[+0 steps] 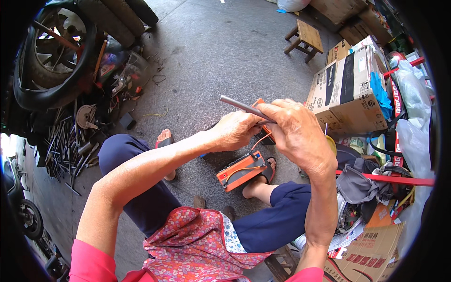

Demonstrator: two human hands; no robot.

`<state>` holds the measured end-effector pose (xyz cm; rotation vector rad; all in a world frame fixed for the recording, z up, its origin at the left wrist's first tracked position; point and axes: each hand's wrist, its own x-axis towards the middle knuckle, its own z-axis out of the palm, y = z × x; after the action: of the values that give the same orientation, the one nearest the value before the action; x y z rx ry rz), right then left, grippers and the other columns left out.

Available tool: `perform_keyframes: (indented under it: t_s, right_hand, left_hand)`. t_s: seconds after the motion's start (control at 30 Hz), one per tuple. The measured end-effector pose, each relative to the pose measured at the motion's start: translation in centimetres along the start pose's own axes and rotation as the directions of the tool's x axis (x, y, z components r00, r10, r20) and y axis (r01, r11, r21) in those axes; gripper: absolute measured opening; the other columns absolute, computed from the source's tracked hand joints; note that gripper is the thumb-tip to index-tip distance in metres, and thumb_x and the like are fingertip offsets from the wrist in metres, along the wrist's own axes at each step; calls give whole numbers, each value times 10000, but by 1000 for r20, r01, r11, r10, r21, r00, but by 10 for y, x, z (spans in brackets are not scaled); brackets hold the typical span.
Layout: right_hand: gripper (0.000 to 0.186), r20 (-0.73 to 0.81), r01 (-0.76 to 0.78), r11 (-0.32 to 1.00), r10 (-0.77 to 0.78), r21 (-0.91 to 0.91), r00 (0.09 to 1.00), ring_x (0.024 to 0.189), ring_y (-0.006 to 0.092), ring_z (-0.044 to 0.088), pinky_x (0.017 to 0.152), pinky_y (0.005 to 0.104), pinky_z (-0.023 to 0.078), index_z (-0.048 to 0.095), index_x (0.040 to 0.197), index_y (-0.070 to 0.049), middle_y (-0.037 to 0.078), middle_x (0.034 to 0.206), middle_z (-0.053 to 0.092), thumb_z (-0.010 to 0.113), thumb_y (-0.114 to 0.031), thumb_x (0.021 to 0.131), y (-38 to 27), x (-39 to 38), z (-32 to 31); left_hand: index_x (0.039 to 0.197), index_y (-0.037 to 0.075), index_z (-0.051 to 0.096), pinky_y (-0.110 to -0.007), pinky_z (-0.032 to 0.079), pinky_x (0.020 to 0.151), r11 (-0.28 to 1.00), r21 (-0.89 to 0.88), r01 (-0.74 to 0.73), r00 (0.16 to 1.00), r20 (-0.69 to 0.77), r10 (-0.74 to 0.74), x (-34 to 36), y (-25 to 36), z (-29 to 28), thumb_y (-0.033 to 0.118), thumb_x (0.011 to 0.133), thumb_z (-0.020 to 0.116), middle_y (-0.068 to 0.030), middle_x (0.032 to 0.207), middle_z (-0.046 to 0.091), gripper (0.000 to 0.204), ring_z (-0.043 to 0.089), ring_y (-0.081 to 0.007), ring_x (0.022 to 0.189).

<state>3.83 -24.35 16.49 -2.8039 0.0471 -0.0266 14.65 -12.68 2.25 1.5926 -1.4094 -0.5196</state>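
In front of me, above the floor, my right hand (296, 129) is closed round one end of a grey metal rod (242, 106). Its free end points up and left. Just beside it, my left hand (235, 130) is closed, its fingertips pressed together close to the right hand's fingers. What they pinch is mostly hidden; a bit of grey shows there. Below the hands, an orange-and-black battery (242, 171) with an orange wire on top lies by my right foot. Another orange-and-black block (267, 136), partly covered by my hands, is behind it, and a wire runs between them.
At the left lie tyres (56, 51) and a heap of metal tools and rods (70, 141). Cardboard boxes (347, 89) stand at the right, with plastic bags (413, 141) and a grey cloth (359, 181) near them. A small wooden stool (307, 37) is farther back.
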Motion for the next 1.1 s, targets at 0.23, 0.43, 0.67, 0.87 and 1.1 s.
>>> perform_keyframes:
  t_s: [0.23, 0.43, 0.67, 0.87, 1.1]
  right_hand:
    - [266, -83, 111, 926, -150, -361, 985, 1047, 286, 588, 974, 379, 442, 674, 976, -54, 101, 1009, 658, 650, -16, 714, 0, 5, 17]
    - [324, -354, -361, 903, 425, 234, 833, 952, 291, 682, 824, 374, 530, 645, 1129, 30, 211, 1085, 669, 683, -226, 933, -3, 0, -12]
    - [842, -46, -410, 902, 419, 133, 907, 1106, 366, 621, 979, 440, 468, 578, 1249, 42, 228, 1139, 645, 817, -539, 688, 8, -15, -4]
    - [418, -803, -593, 801, 300, -81, 515, 952, 295, 687, 854, 410, 532, 630, 1169, 21, 158, 1044, 700, 745, -227, 852, 69, -38, -41]
    - [220, -476, -349, 798, 582, 491, 660, 673, 98, 645, 607, 251, 505, 712, 956, 48, 67, 798, 712, 731, -162, 895, 69, -49, -27]
  left_hand:
    - [1095, 78, 632, -525, 522, 664, 983, 81, 162, 986, 27, -165, 10, 5, -7, 213, 945, 580, -207, 784, 668, 208, 664, -428, 751]
    - [922, 60, 616, -383, 418, 506, 964, -60, 257, 965, -29, -259, 8, 8, -17, 242, 945, 599, -30, 559, 506, 184, 512, -176, 503]
    - [1161, 10, 653, -322, 508, 794, 910, -269, 317, 948, 113, -297, 13, 16, -15, 130, 933, 646, -68, 854, 654, 258, 568, -75, 891]
    - [984, 7, 626, -295, 477, 724, 958, -204, 203, 979, 56, -195, 5, 11, -4, 125, 970, 608, -31, 765, 602, 120, 532, -77, 784]
    - [944, 35, 608, -283, 465, 668, 951, -184, 247, 969, 37, -245, 7, 20, -3, 150, 992, 589, 9, 791, 587, 126, 532, -85, 746]
